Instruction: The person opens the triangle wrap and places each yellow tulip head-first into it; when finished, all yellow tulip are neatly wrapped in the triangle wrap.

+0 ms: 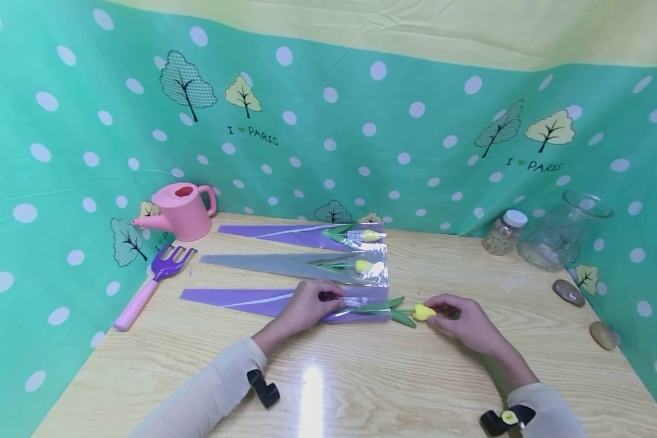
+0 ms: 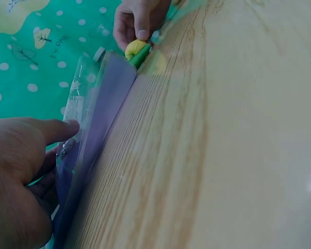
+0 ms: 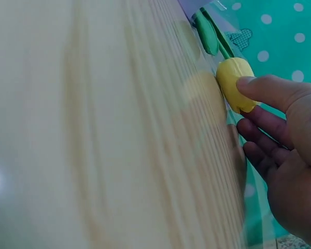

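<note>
Against the spotted green backdrop, on the pale wooden table [image 1: 361, 377], the left hand [image 1: 306, 306] pinches the purple-and-clear plastic flower sleeve [image 1: 285, 302] while the right hand [image 1: 462, 322], fingertips pinching the yellow artificial tulip [image 1: 423, 312] just beyond the sleeve's mouth, should feed it straight.

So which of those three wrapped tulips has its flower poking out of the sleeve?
The nearest one, between the hands: its yellow head lies outside the purple sleeve. The other two sit fully inside theirs.
</note>
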`<state>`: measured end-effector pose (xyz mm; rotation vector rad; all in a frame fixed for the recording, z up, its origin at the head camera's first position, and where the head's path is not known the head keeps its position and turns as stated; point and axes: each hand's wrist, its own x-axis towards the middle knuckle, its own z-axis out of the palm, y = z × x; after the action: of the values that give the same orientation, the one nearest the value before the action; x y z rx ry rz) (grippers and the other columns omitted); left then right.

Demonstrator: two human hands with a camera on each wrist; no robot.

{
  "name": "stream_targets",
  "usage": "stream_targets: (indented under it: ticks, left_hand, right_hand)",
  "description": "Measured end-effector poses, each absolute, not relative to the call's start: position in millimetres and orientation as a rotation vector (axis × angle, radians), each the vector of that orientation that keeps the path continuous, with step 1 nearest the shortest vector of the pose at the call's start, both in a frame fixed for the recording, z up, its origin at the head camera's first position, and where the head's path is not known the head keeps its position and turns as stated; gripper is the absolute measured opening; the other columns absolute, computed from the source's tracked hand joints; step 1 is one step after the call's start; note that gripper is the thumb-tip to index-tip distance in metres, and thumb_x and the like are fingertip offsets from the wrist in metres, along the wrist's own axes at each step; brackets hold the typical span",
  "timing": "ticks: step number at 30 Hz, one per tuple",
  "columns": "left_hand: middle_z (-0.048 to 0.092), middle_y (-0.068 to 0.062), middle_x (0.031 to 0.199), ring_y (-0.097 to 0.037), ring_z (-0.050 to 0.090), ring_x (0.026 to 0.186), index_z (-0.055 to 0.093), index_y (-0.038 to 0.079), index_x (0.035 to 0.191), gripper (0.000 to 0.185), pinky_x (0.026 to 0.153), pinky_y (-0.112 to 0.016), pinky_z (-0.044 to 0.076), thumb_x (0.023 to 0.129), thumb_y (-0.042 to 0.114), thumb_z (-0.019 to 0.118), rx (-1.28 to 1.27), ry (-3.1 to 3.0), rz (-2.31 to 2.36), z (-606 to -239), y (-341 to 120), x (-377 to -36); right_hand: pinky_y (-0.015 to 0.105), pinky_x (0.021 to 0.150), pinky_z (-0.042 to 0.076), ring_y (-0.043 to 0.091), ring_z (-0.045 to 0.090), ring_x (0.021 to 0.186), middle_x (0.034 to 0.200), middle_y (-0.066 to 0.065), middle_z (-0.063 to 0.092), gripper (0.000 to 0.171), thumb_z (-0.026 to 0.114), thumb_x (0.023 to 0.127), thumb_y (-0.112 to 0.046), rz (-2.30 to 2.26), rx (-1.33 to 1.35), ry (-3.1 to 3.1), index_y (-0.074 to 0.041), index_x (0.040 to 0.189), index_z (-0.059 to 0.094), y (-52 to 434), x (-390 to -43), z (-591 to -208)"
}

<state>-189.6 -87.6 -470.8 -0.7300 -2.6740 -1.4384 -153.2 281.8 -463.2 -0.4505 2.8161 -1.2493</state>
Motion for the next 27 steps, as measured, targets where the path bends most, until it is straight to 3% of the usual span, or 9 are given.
stream_targets:
  ticks: [27]
  left_hand:
    - [0.079, 0.0, 0.108, -0.011, 0.072, 0.095, 0.082, 0.019, 0.103, 0.012, 0.082, -0.021, 0.058, 0.091, 0.019, 0.08, -0.762, -2.642, -1.491, -468, -87, -188]
  right_hand:
    - [0.022, 0.078, 0.06, 0.008, 0.07, 0.09, 0.112, 0.011, 0.075, 0.026, 0.078, 0.092, -0.016, -1.539, -0.404, 2.658, -0.009, 0.117, 0.074, 240, -156, -459]
